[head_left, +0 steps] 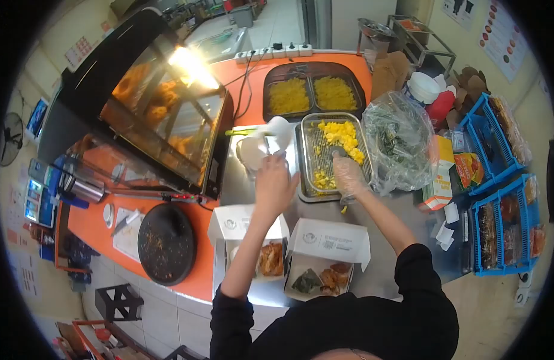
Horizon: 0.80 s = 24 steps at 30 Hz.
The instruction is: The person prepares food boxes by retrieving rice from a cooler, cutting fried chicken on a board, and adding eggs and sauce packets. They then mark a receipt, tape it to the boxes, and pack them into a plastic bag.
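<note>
My right hand (349,177), in a clear plastic glove, is over the metal tray (313,188) of chopped yellow egg (342,137). Its fingers are closed, with a small dark piece (337,152) at the tips; what they hold is not clear. My bare left hand (273,186) has its fingers at a blurred white cup-like thing (279,131) left of the tray and seems to grip it. Nearer me stand two open white food boxes. The left box (218,264) holds browned chicken (271,259); the right box (328,237) holds dark greens (307,280) and browned meat (335,278).
A black tray (268,90) with two yellow-filled pans stands behind. Right of the egg are a plastic bag of greens (400,141) and blue baskets (478,240). A lit glass warmer (217,132) and a round black plate (167,243) stand on my left.
</note>
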Tool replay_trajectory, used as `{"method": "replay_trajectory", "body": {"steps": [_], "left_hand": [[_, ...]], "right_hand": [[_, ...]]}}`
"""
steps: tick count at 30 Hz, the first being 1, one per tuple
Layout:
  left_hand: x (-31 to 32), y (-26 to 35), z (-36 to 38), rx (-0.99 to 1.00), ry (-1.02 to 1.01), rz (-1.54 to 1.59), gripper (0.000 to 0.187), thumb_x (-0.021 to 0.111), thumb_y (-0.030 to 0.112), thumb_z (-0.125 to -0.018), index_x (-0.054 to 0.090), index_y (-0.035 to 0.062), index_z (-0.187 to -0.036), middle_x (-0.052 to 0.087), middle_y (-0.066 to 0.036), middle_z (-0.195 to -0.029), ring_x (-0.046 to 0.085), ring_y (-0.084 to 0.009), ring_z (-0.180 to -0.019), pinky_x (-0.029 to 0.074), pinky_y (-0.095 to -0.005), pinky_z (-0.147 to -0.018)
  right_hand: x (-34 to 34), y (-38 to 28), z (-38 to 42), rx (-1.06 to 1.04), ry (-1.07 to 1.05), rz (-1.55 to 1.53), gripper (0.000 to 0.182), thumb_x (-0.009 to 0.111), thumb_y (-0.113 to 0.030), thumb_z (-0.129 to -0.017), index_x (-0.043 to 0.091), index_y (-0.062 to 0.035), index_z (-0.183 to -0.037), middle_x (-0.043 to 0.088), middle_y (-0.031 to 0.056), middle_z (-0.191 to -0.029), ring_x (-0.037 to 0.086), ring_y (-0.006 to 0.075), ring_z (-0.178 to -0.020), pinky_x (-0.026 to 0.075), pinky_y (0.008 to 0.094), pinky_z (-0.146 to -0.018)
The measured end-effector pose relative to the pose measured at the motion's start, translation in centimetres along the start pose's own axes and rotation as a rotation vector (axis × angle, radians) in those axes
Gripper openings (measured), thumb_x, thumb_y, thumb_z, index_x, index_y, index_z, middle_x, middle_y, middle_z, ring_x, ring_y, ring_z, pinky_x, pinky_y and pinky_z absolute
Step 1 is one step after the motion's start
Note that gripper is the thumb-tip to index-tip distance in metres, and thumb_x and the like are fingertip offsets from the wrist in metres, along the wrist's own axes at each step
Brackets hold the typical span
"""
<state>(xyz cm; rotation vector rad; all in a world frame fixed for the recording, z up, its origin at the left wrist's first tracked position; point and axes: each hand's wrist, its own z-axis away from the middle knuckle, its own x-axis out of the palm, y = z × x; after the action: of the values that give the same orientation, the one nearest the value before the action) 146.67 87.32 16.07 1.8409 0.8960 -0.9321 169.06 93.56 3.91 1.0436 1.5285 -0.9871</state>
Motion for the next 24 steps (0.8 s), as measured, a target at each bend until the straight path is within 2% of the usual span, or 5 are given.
{"method": "replay_trajectory", "body": {"steps": [5, 9, 13, 19, 24], "left_hand": [[9.6, 0.5, -4.4, -0.1, -0.384, -0.068, 0.056, 0.064, 0.037, -0.073, 0.051, -0.0065, -0.106, 0.041, -0.019, -0.117, 0.051, -0.0364, -0.099, 0.045, -0.0452, -0.078], [11.3, 0.4, -3.3, -0.162, -0.675, -0.197, 0.073, 0.077, 0.046, -0.056, 0.056, -0.0043, -0.104, 0.038, -0.016, -0.119, 0.048, -0.0305, -0.104, 0.046, -0.0418, -0.078], [12.6, -0.9, -2.0, -0.014, -0.503, -0.278, 0.074, 0.074, 0.055, -0.054, 0.06, -0.0052, -0.095, 0.042, -0.019, -0.112, 0.052, -0.0327, -0.099, 0.047, -0.0437, -0.077], [13.3, -0.8, -1.7, 0.01, -0.414, -0.293, 0.065, 0.073, 0.051, -0.056, 0.062, -0.0039, -0.089, 0.046, -0.013, -0.102, 0.054, -0.0275, -0.092, 0.044, -0.0379, -0.076], [13.2, -0.9, -1.3, 0.06, -0.347, -0.316, 0.061, 0.071, 0.052, -0.056, 0.064, -0.0023, -0.083, 0.048, -0.011, -0.097, 0.055, -0.0253, -0.088, 0.044, -0.037, -0.071]], "right_hand": [[0.8, 1.5, -1.6, -0.087, 0.115, 0.035, 0.044, 0.048, -0.009, -0.075, 0.042, 0.0109, -0.114, 0.058, 0.0145, -0.068, 0.059, 0.0283, -0.061, 0.048, 0.0385, -0.055], [1.2, 1.3, -1.9, -0.012, -0.126, 0.143, 0.039, 0.043, -0.007, -0.078, 0.042, 0.0062, -0.114, 0.059, 0.0166, -0.071, 0.06, 0.0335, -0.067, 0.048, 0.043, -0.057], [-0.7, 3.5, -2.5, -0.042, 0.097, -0.056, 0.046, 0.038, -0.009, -0.081, 0.032, 0.0046, -0.125, 0.06, 0.0151, -0.071, 0.06, 0.0342, -0.068, 0.048, 0.0429, -0.064], [-4.5, 3.1, -4.0, 0.355, -0.235, -0.092, 0.05, 0.04, -0.01, -0.081, 0.029, 0.0067, -0.126, 0.06, 0.0202, -0.083, 0.061, 0.0347, -0.074, 0.048, 0.0426, -0.069], [1.3, 3.5, -2.0, 0.128, -0.206, -0.21, 0.047, 0.044, -0.012, -0.08, 0.033, 0.0135, -0.119, 0.058, 0.0276, -0.084, 0.059, 0.0367, -0.078, 0.046, 0.0425, -0.069]]}}
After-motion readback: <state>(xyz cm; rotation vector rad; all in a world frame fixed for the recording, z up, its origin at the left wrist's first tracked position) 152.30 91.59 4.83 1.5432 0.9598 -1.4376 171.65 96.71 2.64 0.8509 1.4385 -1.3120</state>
